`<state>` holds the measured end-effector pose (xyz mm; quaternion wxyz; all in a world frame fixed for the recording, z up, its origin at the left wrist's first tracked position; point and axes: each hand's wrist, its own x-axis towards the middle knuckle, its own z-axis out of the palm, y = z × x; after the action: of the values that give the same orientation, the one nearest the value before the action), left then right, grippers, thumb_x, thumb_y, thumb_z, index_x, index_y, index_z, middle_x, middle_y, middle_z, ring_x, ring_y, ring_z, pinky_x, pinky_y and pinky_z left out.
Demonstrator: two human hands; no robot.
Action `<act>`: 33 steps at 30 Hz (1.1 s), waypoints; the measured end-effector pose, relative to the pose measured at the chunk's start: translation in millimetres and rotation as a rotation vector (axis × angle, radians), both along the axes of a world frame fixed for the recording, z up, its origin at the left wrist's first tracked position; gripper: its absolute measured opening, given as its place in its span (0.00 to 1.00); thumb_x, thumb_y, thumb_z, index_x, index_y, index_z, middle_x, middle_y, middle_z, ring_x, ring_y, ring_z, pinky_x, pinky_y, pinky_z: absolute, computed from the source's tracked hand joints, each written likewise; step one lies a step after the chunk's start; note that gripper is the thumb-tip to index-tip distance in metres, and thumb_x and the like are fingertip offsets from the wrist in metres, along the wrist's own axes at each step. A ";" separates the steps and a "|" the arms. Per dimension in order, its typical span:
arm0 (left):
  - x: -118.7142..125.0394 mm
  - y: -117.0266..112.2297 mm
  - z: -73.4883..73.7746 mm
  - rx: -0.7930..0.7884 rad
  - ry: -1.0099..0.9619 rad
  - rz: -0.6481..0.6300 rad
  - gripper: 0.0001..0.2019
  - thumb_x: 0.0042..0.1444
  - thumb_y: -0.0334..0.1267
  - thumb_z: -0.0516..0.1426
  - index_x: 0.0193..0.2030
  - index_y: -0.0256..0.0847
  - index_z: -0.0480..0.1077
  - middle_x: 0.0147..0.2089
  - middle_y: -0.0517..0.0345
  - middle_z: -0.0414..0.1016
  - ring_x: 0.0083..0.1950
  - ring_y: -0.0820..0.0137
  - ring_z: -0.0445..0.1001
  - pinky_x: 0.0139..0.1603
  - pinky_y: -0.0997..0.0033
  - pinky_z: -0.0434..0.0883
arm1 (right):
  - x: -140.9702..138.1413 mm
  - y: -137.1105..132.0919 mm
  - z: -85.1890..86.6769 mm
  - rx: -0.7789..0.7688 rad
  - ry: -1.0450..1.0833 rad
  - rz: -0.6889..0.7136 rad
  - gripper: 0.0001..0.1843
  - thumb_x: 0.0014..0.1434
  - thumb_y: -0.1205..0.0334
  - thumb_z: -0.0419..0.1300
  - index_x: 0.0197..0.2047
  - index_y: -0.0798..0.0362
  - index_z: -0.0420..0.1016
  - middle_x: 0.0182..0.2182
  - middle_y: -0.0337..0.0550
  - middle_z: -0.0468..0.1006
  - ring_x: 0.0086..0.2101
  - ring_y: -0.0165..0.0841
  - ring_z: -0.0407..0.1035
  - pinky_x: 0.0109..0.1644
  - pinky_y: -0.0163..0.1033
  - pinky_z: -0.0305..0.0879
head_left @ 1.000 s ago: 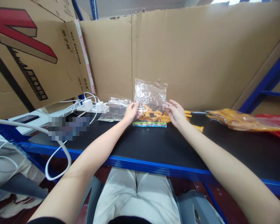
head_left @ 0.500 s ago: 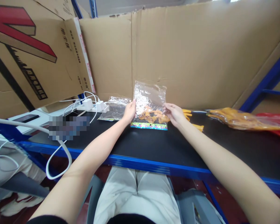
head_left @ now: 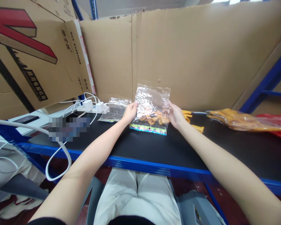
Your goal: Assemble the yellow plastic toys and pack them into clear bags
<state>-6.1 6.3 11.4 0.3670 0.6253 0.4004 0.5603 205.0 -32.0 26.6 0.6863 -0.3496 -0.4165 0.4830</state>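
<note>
A clear plastic bag with a colourful printed strip along its lower edge is held up above the black tabletop. My left hand pinches its left edge, and my right hand grips its right edge. Orange pieces show through the lower part of the bag; whether they are inside or behind it I cannot tell. More orange pieces lie on the table just beyond my right hand. Another clear bag lies flat on the table, left of and behind my left hand.
At the right lies a clear bag of orange pieces, beside something red. A white power strip with chargers and cables stands at the left. Cardboard walls off the back. A blue rail edges the table.
The bag in my hands has tilted slightly clockwise and shifted a little to the right at its top. My hands still grip its two sides.
</note>
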 end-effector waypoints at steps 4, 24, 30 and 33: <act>0.7 1.6 -2.5 0.090 0.077 0.025 0.18 0.57 0.52 0.49 0.24 0.41 0.58 0.13 0.68 0.51 0.15 0.77 0.53 0.18 0.76 0.51 | 2.9 4.1 -1.9 0.037 -0.036 -0.116 0.06 0.47 0.65 0.61 0.22 0.54 0.67 0.19 0.35 0.69 0.20 0.24 0.62 0.23 0.29 0.61; -11.4 -8.0 8.8 -0.441 -0.034 -0.523 0.30 0.49 0.64 0.49 0.38 0.35 0.68 0.39 0.44 0.76 0.29 0.70 0.73 0.22 0.75 0.65 | 14.3 3.8 3.0 0.028 0.083 -0.148 0.09 0.53 0.66 0.57 0.28 0.52 0.57 0.24 0.32 0.71 0.23 0.26 0.71 0.25 0.30 0.68; -10.6 -6.1 -0.8 -0.336 0.183 -0.611 0.16 0.46 0.46 0.62 0.33 0.32 0.71 0.37 0.44 0.77 0.27 0.74 0.72 0.24 0.78 0.65 | 8.7 3.2 -3.5 -0.046 -0.013 -0.094 0.10 0.53 0.63 0.60 0.27 0.54 0.60 0.23 0.36 0.73 0.22 0.27 0.71 0.24 0.31 0.69; -13.9 -0.5 -3.3 -0.338 0.195 -0.592 0.15 0.46 0.44 0.62 0.33 0.33 0.71 0.36 0.46 0.77 0.28 0.74 0.72 0.24 0.77 0.65 | 10.0 5.3 -5.6 -0.060 -0.031 -0.153 0.11 0.52 0.60 0.61 0.26 0.54 0.63 0.23 0.36 0.74 0.19 0.24 0.68 0.23 0.28 0.67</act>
<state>-20.1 5.8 8.1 0.5718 0.6952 0.3220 0.2932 215.0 -26.7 20.9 0.7040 -0.4084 -0.3843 0.4359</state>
